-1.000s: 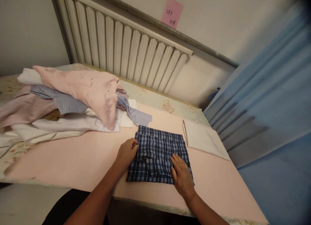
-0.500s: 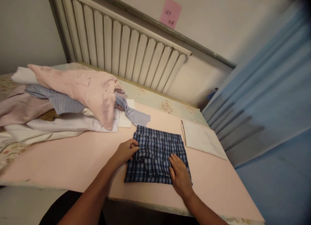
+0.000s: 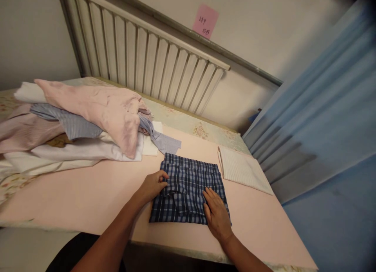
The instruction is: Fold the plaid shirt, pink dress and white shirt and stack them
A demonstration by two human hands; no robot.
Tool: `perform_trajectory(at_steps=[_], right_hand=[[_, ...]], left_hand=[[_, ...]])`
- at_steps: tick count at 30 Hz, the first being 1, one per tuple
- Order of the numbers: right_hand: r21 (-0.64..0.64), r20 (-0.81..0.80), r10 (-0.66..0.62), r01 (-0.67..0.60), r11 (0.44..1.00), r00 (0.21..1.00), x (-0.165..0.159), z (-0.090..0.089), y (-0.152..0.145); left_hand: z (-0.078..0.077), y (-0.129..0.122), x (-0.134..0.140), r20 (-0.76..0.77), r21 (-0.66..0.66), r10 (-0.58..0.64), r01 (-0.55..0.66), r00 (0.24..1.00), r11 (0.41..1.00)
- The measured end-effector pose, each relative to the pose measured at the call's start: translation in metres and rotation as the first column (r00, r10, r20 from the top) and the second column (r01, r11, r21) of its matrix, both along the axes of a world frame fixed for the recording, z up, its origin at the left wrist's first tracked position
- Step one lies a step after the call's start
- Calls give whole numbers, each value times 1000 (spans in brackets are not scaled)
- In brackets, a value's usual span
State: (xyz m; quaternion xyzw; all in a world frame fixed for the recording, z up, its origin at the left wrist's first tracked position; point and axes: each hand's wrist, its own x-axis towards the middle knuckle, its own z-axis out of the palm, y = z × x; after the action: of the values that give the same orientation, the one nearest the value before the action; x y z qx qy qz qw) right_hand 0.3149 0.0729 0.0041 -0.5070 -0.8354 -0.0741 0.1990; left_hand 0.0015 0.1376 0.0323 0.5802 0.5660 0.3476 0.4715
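Note:
A dark blue plaid shirt (image 3: pixel 190 178), folded into a rough rectangle, lies on the pink board (image 3: pixel 114 197) in front of me. At its left edge my left hand (image 3: pixel 153 187) has its thumb and fingers bent together on the cloth. My right hand (image 3: pixel 217 215) rests flat on the shirt's right side, its fingers stretched out. Some creases and a raised fold run across the middle of the cloth between my hands. The left fingertips partly hide that edge.
To the left is a heap of clothes (image 3: pixel 96 107), pink, blue and white, with a blue striped sleeve (image 3: pixel 167 142) reaching toward the plaid shirt. A folded white striped cloth (image 3: pixel 245 168) lies at the right. A radiator (image 3: pixel 147 56) stands behind, and a blue curtain (image 3: pixel 317 119) hangs at right.
The view has shifted slightly. Both hands stay at nearly the same places on the plaid shirt, with only a small shift of the left fingers.

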Motion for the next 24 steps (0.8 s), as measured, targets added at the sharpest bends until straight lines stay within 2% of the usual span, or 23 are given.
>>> perform_trajectory(at_steps=[8, 24], right_hand=[[0, -7, 3, -3, 1000, 1000, 0, -1, 0], [19, -22, 4, -4, 1000, 1000, 0, 0, 0]], left_hand=[[3, -1, 1, -48, 10, 6, -6, 999, 1000], [-2, 1, 1, -88, 31, 22, -19, 996, 999]])
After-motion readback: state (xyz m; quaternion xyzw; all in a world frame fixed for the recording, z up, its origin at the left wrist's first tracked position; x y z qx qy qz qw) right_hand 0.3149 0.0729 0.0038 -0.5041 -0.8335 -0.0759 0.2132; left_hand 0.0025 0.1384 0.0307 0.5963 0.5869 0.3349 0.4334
